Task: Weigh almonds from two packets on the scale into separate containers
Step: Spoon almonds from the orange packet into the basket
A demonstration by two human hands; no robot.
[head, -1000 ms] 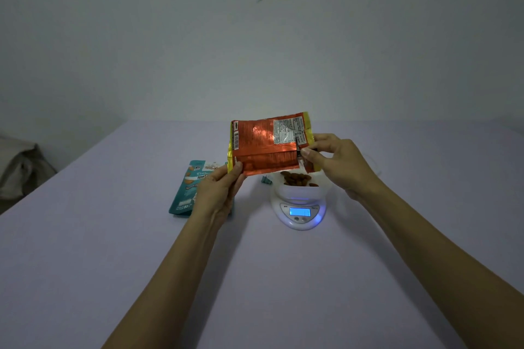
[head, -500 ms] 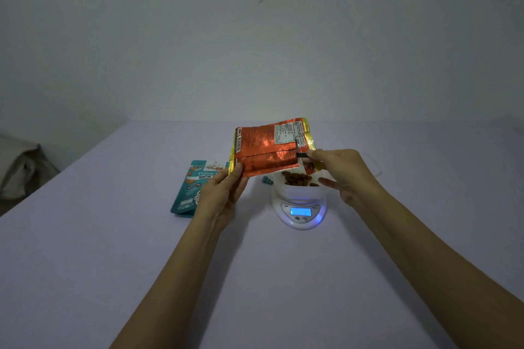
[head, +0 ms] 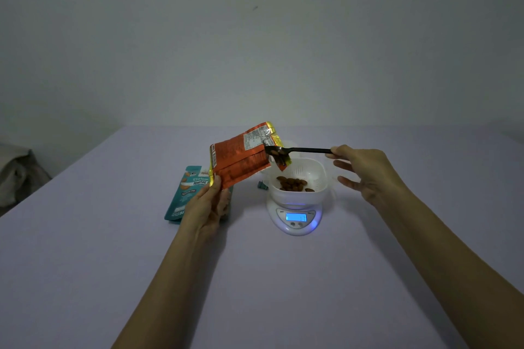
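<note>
My left hand [head: 208,208] grips the lower corner of an orange foil almond packet [head: 241,160], tilted with its open mouth toward the right. My right hand [head: 365,171] pinches the end of a black spoon [head: 300,150] whose bowl, holding a few almonds, is just outside the packet's mouth. Below it a white container [head: 320,178] with several almonds [head: 293,183] sits on a white digital scale [head: 296,219] with a lit blue display. A teal almond packet [head: 185,193] lies flat on the table behind my left hand.
The table [head: 255,278] has a pale lilac top. A small teal scrap [head: 261,185] lies left of the scale. Another clear container edge shows behind the white one. A grey bag [head: 14,176] sits off the table's left edge.
My right hand has pulled the spoon out of the packet to the right, with almonds on it. The left hand has tilted the packet and lowered it slightly.
</note>
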